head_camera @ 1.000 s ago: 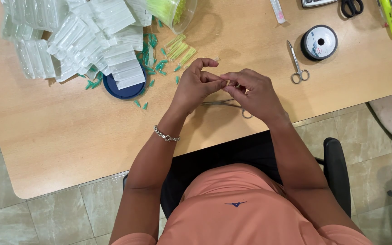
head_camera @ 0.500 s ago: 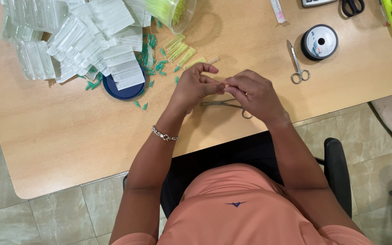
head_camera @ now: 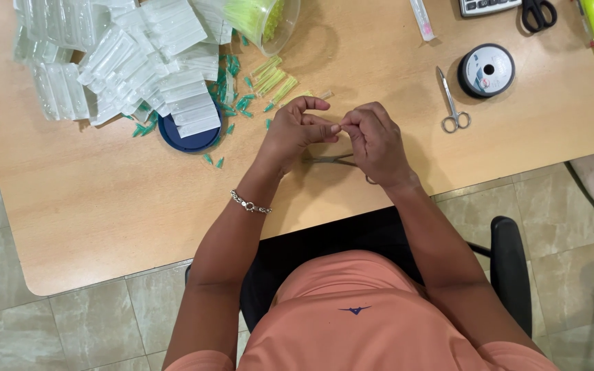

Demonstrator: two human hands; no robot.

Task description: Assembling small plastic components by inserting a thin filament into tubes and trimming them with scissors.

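You are pinching something tiny between your left hand (head_camera: 295, 130) and right hand (head_camera: 377, 141); fingertips are meeting above the table (head_camera: 104, 206), the piece too small to identify. Be keeping both pinches close and steady. The clear cup (head_camera: 264, 24) is holding yellow tips; the blue lid (head_camera: 188, 139) is lying under clear packets (head_camera: 132, 62)
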